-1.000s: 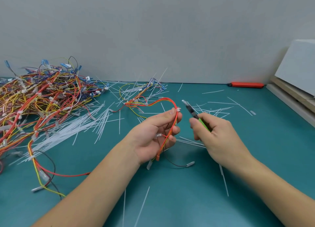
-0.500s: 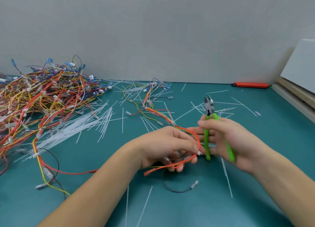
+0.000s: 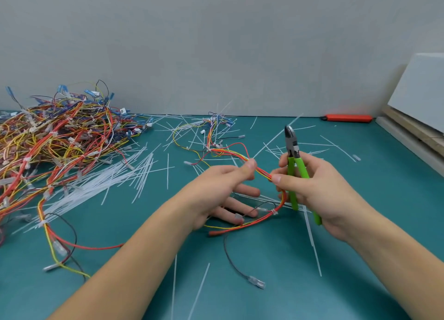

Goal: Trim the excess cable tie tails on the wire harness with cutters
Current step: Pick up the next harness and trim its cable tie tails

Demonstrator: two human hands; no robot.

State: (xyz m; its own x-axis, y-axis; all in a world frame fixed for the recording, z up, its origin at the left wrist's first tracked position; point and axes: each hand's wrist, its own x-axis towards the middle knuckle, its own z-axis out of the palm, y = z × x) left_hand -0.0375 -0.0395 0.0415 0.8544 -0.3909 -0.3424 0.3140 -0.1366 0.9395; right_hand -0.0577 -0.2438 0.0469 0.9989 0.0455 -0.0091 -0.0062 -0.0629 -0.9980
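A red, orange and yellow wire harness stretches between my two hands above the teal table. My left hand pinches the bundle between thumb and forefinger, its other fingers spread below. My right hand holds the green-handled cutters upright, jaws pointing up, while its thumb and forefinger also pinch the harness. A white cable tie binds the harness lower down, near the table. The harness's far end lies on the table beyond my hands.
A large heap of tangled harnesses fills the left side. Cut white tie tails are scattered across the table. An orange utility knife lies at the back right, by stacked boards. A grey wall stands behind.
My hands have slid apart along the harness, drawing it out between them. The left hand has opened its lower fingers. The cutters stay upright in my right hand.
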